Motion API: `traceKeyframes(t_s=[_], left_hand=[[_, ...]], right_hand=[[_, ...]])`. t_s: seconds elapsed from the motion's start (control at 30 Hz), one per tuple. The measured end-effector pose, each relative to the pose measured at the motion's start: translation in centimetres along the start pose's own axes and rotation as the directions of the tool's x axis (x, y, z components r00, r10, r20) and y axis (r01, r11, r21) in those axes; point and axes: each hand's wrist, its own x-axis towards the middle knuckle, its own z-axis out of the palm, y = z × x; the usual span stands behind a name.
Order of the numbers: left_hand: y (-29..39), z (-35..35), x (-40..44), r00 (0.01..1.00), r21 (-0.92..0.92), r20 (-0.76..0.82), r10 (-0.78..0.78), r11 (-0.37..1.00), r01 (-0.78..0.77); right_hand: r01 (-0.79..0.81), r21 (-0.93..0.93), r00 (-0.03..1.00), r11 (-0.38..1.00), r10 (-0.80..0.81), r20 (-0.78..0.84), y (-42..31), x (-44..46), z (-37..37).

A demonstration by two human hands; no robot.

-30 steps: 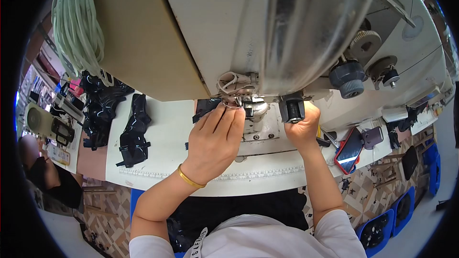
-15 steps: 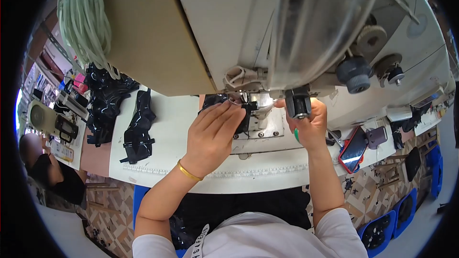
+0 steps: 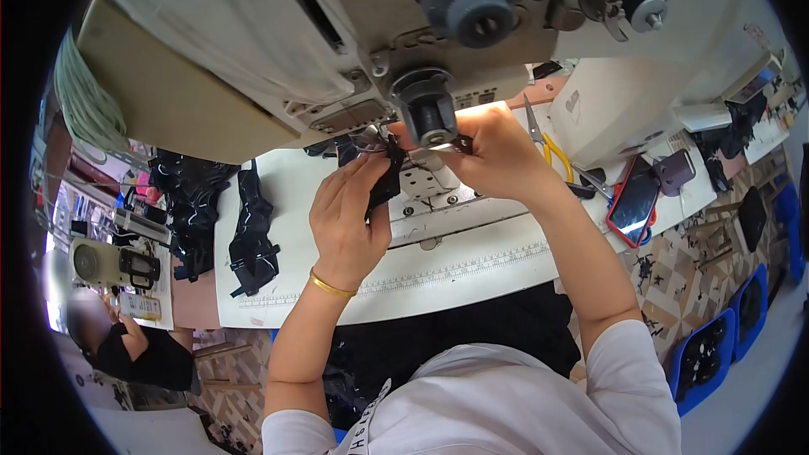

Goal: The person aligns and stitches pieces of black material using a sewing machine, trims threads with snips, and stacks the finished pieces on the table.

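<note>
- Left hand (image 3: 347, 217): thumb and fingers pinch the black piece (image 3: 386, 187) beneath the machine (image 3: 497, 80).
- Right hand (image 3: 495, 156): the cylinder (image 3: 425, 105) hides its fingertips; cannot tell its grip.
- Fingers this close could be nicked if the machine ran; uneven pull could skew the piece.
- Scissors (image 3: 547, 144), phone (image 3: 634, 202) lie right.

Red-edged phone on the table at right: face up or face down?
The phone lies face up: its glossy dark screen shows to the camera. Whether it is switched on, I cannot tell.

Patterned tile floor (image 3: 674, 274), dark-seated wooden stool (image 3: 751, 216) at right, bright glare (image 3: 56, 274) far left
</note>
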Motion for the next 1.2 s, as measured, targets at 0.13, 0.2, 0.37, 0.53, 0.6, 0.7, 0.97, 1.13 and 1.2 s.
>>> traceKeyframes(t_s=[0.13, 0.2, 0.37, 0.53, 0.6, 0.7, 0.97, 1.13, 1.2], left_hand=[[-0.1, -0.1, 0.1, 0.998, 0.04, 0.024, 0.057, 0.998, -0.057], [-0.2, -0.4, 0.3, 0.993, 0.078, 0.047, 0.107, 0.991, -0.111], [0.7, -1.6, 0.5, 0.996, 0.006, 0.087, 0.023, 1.0, -0.023], [0.9, -1.5, 1.1, 0.987, 0.092, 0.107, 0.118, 0.987, -0.128], [1.2, -1.6, 1.2, 0.988, 0.106, 0.118, 0.098, 0.988, -0.11], [1.2, -1.5, 1.3, 0.987, 0.126, 0.121, 0.103, 0.985, -0.118], [0.6, -1.2, 1.4, 0.987, 0.123, 0.125, 0.099, 0.986, -0.114], [-0.9, -1.0, 1.5, 0.984, 0.062, 0.08, 0.16, 0.984, -0.165], [-1.5, -0.7, 1.2, 0.981, 0.04, 0.051, 0.185, 0.981, -0.188]], right_hand=[[0.095, -0.097, 0.994, 0.991, -0.1, -0.045, -0.1, -0.2, 0.2], [0.231, -0.327, 0.956, 0.916, -0.276, -0.097, 0.2, -0.8, 0.9], [0.349, -0.499, 0.867, 0.793, -0.475, -0.148, 1.6, -1.4, 1.7], [0.366, -0.634, 0.863, 0.681, -0.503, -0.041, 1.3, -1.4, 1.0], [0.356, -0.666, 0.88, 0.656, -0.474, 0.004, 0.5, -1.4, 0.6], [0.389, -0.685, 0.866, 0.616, -0.499, 0.043, 0.6, -1.3, 0.4], [0.373, -0.754, 0.916, 0.541, -0.346, 0.205, -0.4, -0.9, -0.9], [0.366, -0.782, 0.919, 0.504, -0.327, 0.22, -0.6, -0.9, -0.9], [0.347, -0.789, 0.928, 0.506, -0.304, 0.213, -0.9, -1.0, -0.9]])
